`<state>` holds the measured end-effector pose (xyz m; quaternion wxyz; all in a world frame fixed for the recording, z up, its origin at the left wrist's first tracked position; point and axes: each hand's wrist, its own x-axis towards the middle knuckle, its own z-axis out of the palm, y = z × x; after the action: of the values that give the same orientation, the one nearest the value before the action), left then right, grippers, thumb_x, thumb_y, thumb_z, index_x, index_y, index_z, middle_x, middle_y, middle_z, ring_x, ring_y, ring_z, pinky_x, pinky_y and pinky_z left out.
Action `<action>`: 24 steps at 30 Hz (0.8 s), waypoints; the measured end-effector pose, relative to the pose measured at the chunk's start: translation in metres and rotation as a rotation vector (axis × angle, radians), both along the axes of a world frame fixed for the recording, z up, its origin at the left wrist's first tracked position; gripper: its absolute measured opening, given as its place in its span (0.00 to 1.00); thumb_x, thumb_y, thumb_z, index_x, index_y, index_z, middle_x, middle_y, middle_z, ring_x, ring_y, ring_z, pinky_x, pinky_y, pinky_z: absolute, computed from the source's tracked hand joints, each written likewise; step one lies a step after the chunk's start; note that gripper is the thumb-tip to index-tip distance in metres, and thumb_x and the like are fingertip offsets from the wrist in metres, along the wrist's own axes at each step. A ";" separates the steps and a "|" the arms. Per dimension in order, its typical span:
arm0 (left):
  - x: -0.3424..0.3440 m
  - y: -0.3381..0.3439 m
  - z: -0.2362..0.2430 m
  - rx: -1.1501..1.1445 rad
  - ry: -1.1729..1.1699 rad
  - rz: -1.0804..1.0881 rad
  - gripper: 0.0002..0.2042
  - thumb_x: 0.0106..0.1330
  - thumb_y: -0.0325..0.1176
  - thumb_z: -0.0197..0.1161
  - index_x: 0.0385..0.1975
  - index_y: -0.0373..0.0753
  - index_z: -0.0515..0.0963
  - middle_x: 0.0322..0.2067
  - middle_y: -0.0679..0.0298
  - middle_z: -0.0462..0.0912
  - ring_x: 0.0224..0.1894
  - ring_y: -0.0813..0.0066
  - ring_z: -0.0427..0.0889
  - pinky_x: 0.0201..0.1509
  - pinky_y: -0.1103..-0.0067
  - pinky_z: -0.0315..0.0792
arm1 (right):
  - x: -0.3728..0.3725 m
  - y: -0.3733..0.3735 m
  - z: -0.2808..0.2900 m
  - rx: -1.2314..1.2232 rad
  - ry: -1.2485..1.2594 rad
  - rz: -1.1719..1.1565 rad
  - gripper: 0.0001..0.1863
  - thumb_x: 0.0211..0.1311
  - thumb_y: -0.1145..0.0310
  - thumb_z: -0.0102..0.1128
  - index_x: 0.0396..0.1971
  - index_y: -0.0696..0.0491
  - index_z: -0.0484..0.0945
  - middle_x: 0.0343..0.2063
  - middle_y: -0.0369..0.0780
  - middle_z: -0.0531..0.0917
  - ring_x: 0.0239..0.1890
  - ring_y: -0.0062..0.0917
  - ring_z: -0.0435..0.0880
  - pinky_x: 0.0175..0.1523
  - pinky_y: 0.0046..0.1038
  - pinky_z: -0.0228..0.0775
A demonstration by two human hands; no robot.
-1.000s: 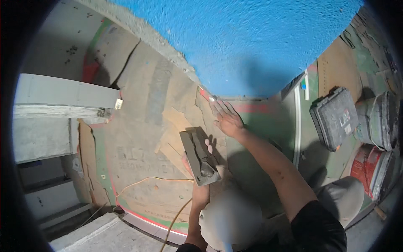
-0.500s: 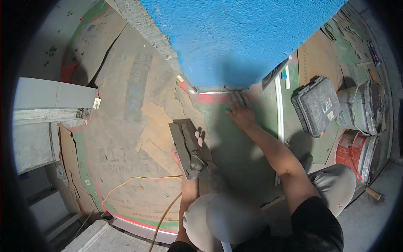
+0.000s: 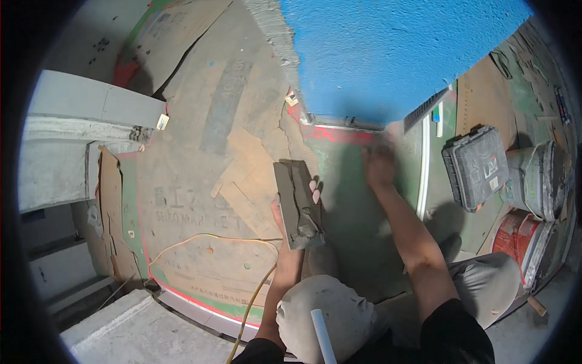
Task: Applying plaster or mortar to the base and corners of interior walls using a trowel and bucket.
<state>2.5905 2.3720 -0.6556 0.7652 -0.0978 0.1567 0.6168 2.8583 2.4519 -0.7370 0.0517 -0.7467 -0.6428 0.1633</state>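
You face blue wall (image 3: 400,54); cardboard-covered floor (image 3: 200,176) below you, grey case (image 3: 476,167) and buckets (image 3: 536,179) at right.

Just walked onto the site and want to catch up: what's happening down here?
A person crouches on the cardboard-covered floor at the foot of a blue textured wall. Their left hand holds a flat grey board loaded with wet mortar. Their right hand, blurred, is down at the wall's base. A grey plastic case and buckets sit to the right.
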 end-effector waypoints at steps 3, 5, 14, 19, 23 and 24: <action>-0.004 -0.006 -0.002 0.014 0.031 0.017 0.35 0.79 0.54 0.53 0.77 0.36 0.65 0.74 0.47 0.71 0.74 0.43 0.72 0.79 0.53 0.70 | -0.015 0.000 -0.009 0.311 -0.165 -0.019 0.30 0.77 0.54 0.58 0.70 0.58 0.74 0.73 0.48 0.74 0.76 0.44 0.71 0.81 0.49 0.60; -0.003 -0.007 -0.004 0.039 0.038 0.045 0.35 0.79 0.54 0.53 0.77 0.35 0.65 0.73 0.47 0.71 0.74 0.44 0.73 0.79 0.55 0.70 | -0.050 0.012 -0.007 0.481 0.124 0.288 0.28 0.76 0.54 0.59 0.67 0.58 0.77 0.70 0.48 0.76 0.73 0.43 0.73 0.79 0.49 0.62; -0.024 -0.026 -0.006 -0.045 0.014 0.059 0.35 0.79 0.55 0.52 0.77 0.35 0.65 0.73 0.47 0.71 0.74 0.44 0.73 0.80 0.55 0.69 | -0.115 0.097 -0.027 0.361 0.057 0.009 0.18 0.73 0.57 0.61 0.53 0.51 0.86 0.45 0.48 0.89 0.48 0.44 0.90 0.55 0.52 0.79; -0.027 -0.037 -0.017 -0.066 -0.036 0.047 0.35 0.79 0.54 0.52 0.77 0.34 0.65 0.74 0.43 0.70 0.72 0.43 0.74 0.79 0.54 0.70 | -0.120 0.115 -0.043 0.367 -0.029 0.055 0.14 0.71 0.57 0.60 0.38 0.49 0.89 0.23 0.46 0.88 0.26 0.43 0.91 0.37 0.49 0.83; -0.022 -0.037 -0.014 -0.058 -0.152 0.025 0.37 0.79 0.56 0.51 0.77 0.33 0.64 0.71 0.40 0.73 0.69 0.42 0.77 0.75 0.55 0.74 | -0.118 0.127 -0.045 0.429 -0.062 0.146 0.12 0.69 0.60 0.61 0.31 0.49 0.86 0.20 0.45 0.87 0.23 0.39 0.91 0.31 0.45 0.84; -0.020 -0.037 -0.016 -0.066 -0.160 0.025 0.37 0.79 0.56 0.51 0.77 0.33 0.64 0.71 0.40 0.73 0.69 0.42 0.77 0.75 0.55 0.74 | -0.116 0.128 -0.048 0.420 -0.070 0.147 0.12 0.69 0.60 0.61 0.31 0.49 0.86 0.20 0.45 0.87 0.23 0.39 0.91 0.31 0.45 0.84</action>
<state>2.5706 2.3352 -0.6713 0.7639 -0.1741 0.1140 0.6108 2.7420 2.5799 -0.7850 0.1719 -0.6758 -0.7167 0.0031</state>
